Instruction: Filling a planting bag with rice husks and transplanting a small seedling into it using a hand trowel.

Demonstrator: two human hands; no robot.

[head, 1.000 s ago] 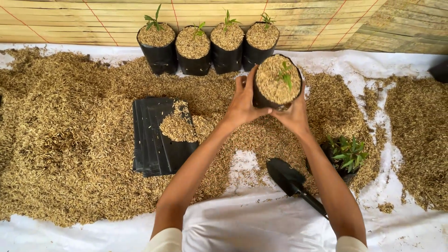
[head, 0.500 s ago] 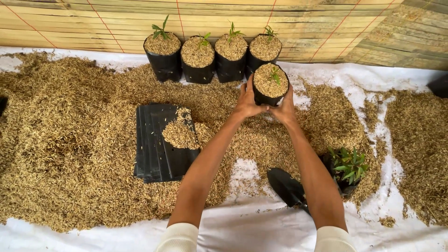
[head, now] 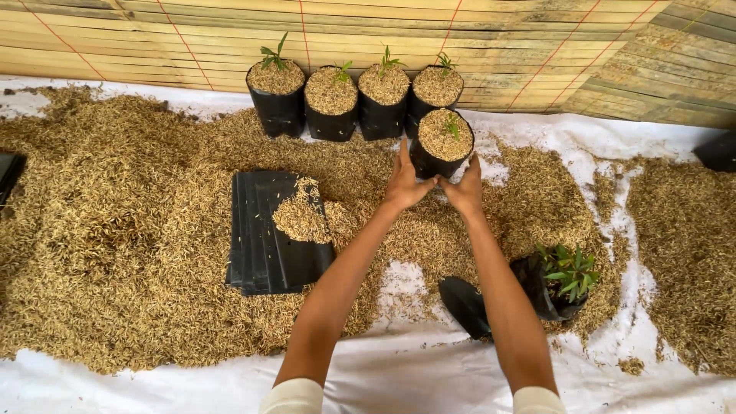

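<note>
Filled bag: a black nursery bag (head: 439,146), packed to the rim with rice husk and carrying one small green seedling, stands upright at about 12 o'clock from the person's hands, on the husk-strewn sheet.
Bag position: it sits just in front of the right end of the back row, touching or nearly touching the last bag there; exact contact cannot be told.
Left hand (head: 405,180): fingers together and extended upward, lying flat against the bag's left lower side, thumb turned inward towards the other hand.
Right hand (head: 464,186): fingers together, slightly curved, pressed to the bag's right lower side, thumb tip meeting the left thumb beneath the bag.
Grip: both hands cup the bag from 7 and 5 o'clock; neither closes into a fist.
Back row (head: 356,98): four matching black bags with seedlings, upright, side by side against the bamboo wall (head: 368,38) at 12 o'clock.
Empty bags (head: 264,234): a flat black stack at 9 o'clock of the hands, with a small heap of husk on its upper right corner.
Trowel (head: 464,305): dark blade lying at 6 o'clock, between the forearms, partly hidden by the right arm.
Seedling clump (head: 563,280): leafy green plants in a slumped black bag at 4 o'clock.
Ground: loose rice husk (head: 115,230) spread over a white sheet (head: 399,376).
</note>
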